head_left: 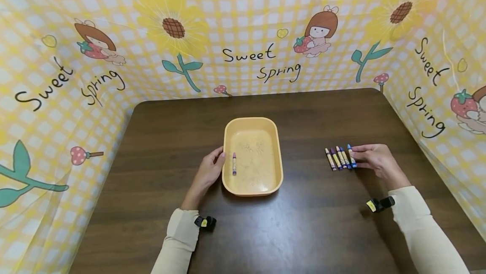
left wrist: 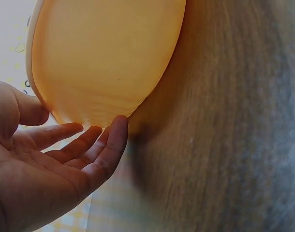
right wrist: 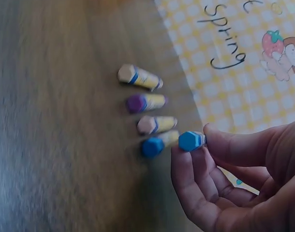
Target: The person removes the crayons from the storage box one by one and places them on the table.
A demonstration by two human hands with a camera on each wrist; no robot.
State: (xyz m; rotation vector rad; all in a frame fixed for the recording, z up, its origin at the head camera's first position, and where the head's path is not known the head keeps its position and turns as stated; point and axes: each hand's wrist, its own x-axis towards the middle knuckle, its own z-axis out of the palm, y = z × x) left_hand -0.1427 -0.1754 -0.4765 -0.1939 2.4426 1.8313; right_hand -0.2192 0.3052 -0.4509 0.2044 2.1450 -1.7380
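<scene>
My left hand (head_left: 211,166) grips the left rim of a yellow plastic tray (head_left: 281,168). Its thumb (left wrist: 34,111) lies at the rim, with the fingers against the outer wall. Inside the tray, near that side, lies one crayon (head_left: 234,165) with a pinkish tip and a paper wrapper. Off to the right, my right hand (head_left: 376,160) pinches a light blue crayon (right wrist: 190,141) between thumb and fingers. Just left of it several crayons lie side by side: a pale one (right wrist: 126,74), a purple one (right wrist: 136,103), a pinkish one (right wrist: 147,124) and a darker blue one (right wrist: 152,147).
The dark wooden table (head_left: 303,231) carries the tray near its middle and the crayon row on the right. A yellow checked cloth (head_left: 243,20) with printed flowers and lettering surrounds its back and sides. Each wrist wears a black strap with a small camera (head_left: 205,223).
</scene>
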